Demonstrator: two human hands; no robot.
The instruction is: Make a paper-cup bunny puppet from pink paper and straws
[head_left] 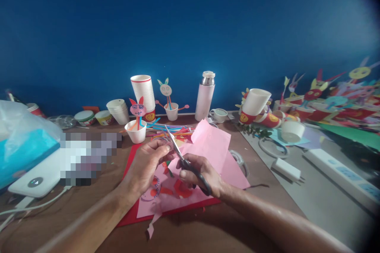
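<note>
The brown table (243, 225) runs beneath the pink sheet (216, 140) and is cut off at the near edge; well to the right of that sheet, a crowd of paper-cup figures (332, 102) blurs together, too smeared to count; well to its left, a plastic bag (26, 114) leaves the frame, and a white device (32, 184) nearer the sheet runs into a pixelated patch, which hides whatever lies there; a red sheet (132, 214) shows only along its margins, covered by pink paper; over the left part of the pink sheet, the right hand (209, 172) is closed around the handles of the scissors (186, 164), whose blades point up and away; just left of them, the left hand (150, 158) has its thumb and fingers drawn narrowly together, and whether they pinch a scrap cannot be told; below that hand, a drawn paper face (147, 195) is partly hidden.
</note>
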